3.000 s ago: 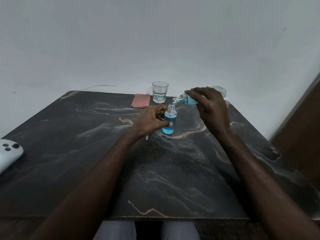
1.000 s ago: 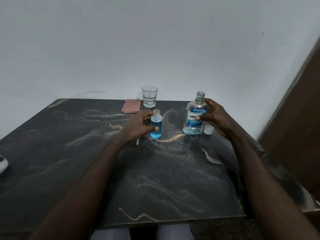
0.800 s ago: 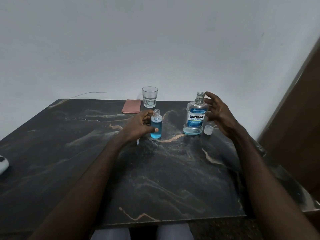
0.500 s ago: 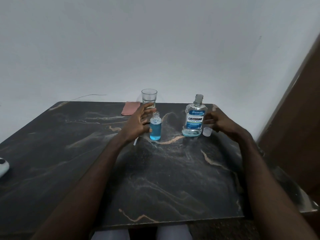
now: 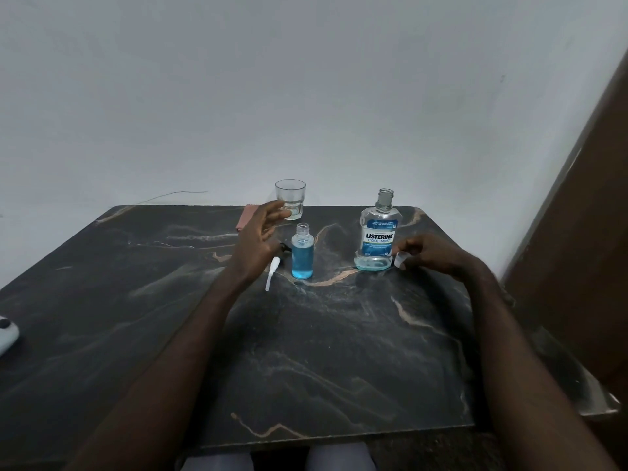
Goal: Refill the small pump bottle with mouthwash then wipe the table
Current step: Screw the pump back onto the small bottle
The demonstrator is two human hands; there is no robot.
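Two hands: left hand (image 5: 259, 240) spread, half-hiding the cloth (image 5: 244, 219); right hand (image 5: 429, 253) pinches the cap (image 5: 400, 259).

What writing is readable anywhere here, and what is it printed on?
"LISTERINE": on the blue label of the large clear plastic mouthwash bottle.
"COOL MINT": same label, just below the brand.
The smaller lines on that label are too small to read.
The small clear bottle of blue liquid, the drinking glass and the white device at the table's left edge show no readable text.
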